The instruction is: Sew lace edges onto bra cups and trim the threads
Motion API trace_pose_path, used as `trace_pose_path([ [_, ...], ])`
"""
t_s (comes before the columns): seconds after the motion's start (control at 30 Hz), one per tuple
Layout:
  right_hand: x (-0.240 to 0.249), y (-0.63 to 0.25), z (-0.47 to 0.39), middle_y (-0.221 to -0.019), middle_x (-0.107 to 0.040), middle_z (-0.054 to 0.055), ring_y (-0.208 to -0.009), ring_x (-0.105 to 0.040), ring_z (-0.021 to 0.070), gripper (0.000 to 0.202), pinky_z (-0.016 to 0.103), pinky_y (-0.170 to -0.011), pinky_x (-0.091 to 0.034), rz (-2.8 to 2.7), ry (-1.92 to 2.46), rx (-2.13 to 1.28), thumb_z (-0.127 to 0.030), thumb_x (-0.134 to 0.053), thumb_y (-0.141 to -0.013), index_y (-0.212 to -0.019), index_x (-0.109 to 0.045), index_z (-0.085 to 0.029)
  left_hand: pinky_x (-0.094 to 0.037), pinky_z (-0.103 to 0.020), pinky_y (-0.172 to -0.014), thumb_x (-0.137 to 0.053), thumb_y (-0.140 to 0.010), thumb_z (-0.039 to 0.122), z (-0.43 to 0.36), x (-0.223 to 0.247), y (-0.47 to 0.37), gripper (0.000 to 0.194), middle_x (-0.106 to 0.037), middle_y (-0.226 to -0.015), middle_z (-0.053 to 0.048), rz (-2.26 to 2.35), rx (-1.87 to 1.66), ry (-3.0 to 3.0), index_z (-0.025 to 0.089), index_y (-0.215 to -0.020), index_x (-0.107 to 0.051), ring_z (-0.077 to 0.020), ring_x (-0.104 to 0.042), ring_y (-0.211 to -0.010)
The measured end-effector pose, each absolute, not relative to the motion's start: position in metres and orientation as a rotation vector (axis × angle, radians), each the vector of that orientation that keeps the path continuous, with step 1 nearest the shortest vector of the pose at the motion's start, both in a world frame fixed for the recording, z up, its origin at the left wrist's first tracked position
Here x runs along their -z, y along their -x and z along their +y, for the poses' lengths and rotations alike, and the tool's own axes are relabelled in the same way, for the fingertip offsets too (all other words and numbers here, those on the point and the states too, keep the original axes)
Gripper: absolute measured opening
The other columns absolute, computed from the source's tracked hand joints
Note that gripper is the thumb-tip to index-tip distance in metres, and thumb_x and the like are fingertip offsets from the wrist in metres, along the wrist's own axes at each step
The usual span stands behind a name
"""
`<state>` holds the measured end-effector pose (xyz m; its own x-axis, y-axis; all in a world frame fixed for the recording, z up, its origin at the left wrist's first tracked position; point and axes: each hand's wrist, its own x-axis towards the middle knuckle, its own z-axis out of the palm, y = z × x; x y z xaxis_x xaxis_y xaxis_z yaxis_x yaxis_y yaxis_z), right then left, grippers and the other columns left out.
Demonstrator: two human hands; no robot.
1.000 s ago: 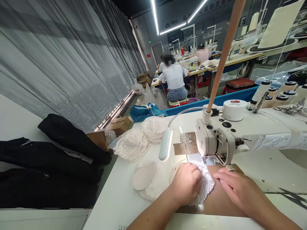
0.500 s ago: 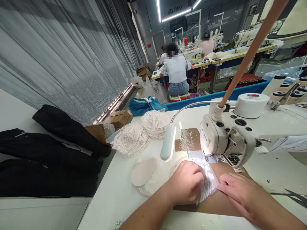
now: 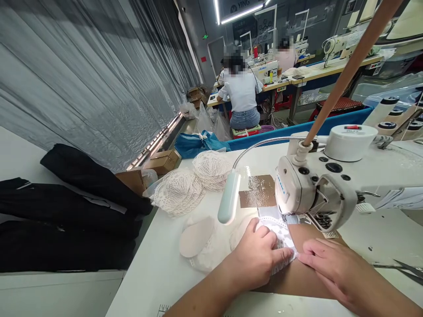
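Note:
A white lace piece [image 3: 277,229] lies under the lamp's light, with its far edge close to the needle area of the sewing machine [image 3: 294,189]. My left hand [image 3: 259,255] rests on the lace, thumb stretched to the right toward its corner and forefinger pointing forward; the other fingers are partly bent. At that same corner, my right hand [image 3: 327,264] pinches the lace's edge between thumb and fingers. Left of my left hand, more pale lace and a smooth beige oval cup [image 3: 197,237] lie on the white table [image 3: 142,273].
Stacked lace pieces [image 3: 180,191] lie at the table's far left. A pale green lamp [image 3: 229,198] hangs over the work on a bent metal neck. Black scissors [image 3: 410,270] lie at right, thread cones [image 3: 386,114] behind. Beyond the table a person [image 3: 243,97] sits at another machine.
My left hand has gone from a closed grip to spread thumb and forefinger, the thumb reaching right across the lace. The lace now lies flatter. My right hand stays at its edge.

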<state>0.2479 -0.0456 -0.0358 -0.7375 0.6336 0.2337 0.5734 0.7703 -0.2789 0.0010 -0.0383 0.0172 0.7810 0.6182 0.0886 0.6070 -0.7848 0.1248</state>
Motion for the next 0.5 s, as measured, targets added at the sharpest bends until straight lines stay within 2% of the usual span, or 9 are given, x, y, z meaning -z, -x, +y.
trace_pose_path([
  [0.1,0.0358,-0.2488,-0.0450,-0.077,-0.055,0.002,-0.067,-0.051,0.0189,0.032,0.031,-0.059,-0.034,-2.607,0.955,-0.281,-0.006,-0.036,-0.087,-0.095,-0.061,-0.024,-0.032,-0.043,-0.090,-0.045,-0.096,0.026,-0.0386,-0.0153,-0.0020,0.030,-0.052,-0.081,-0.004,0.994,-0.199,-2.891,0.029,-0.123,-0.058,-0.0203,-0.044,-0.079],
  [0.23,0.0347,-0.2480,-0.0442,-0.083,-0.060,0.003,-0.070,-0.056,0.0176,0.034,0.030,-0.060,-0.040,-2.512,0.958,-0.230,-0.008,-0.036,-0.089,-0.108,-0.060,-0.023,-0.034,-0.043,-0.090,-0.046,-0.095,0.024,-0.0384,-0.0143,-0.0033,0.032,-0.054,-0.083,-0.005,1.006,-0.219,-2.875,0.028,-0.125,-0.058,-0.0207,-0.047,-0.081],
  [0.33,0.0335,-0.2452,-0.0451,-0.080,-0.058,0.003,-0.067,-0.054,0.0182,0.033,0.030,-0.058,-0.038,-2.575,0.989,-0.237,-0.008,-0.035,-0.089,-0.103,-0.060,-0.023,-0.035,-0.041,-0.091,-0.046,-0.095,0.023,-0.0372,-0.0166,-0.0039,0.031,-0.059,-0.104,-0.009,0.959,-0.266,-2.864,0.026,-0.124,-0.057,-0.0229,-0.050,-0.097],
  [0.4,0.0336,-0.2435,-0.0463,-0.078,-0.056,0.004,-0.067,-0.053,0.0191,0.030,0.031,-0.058,-0.035,-2.606,0.996,-0.220,-0.008,-0.035,-0.089,-0.095,-0.061,-0.023,-0.038,-0.037,-0.090,-0.046,-0.096,0.023,-0.0362,-0.0186,-0.0040,0.029,-0.057,-0.121,-0.009,0.903,-0.275,-2.857,0.022,-0.122,-0.057,-0.0233,-0.050,-0.106],
  [0.5,0.0342,-0.2421,-0.0478,-0.078,-0.056,0.003,-0.068,-0.051,0.0198,0.034,0.032,-0.059,-0.034,-2.579,0.988,-0.169,-0.006,-0.036,-0.087,-0.102,-0.062,-0.023,-0.041,-0.034,-0.084,-0.047,-0.094,0.023,-0.0355,-0.0205,-0.0038,0.030,-0.057,-0.127,-0.008,0.896,-0.221,-2.833,0.019,-0.123,-0.054,-0.0219,-0.053,-0.099],
])
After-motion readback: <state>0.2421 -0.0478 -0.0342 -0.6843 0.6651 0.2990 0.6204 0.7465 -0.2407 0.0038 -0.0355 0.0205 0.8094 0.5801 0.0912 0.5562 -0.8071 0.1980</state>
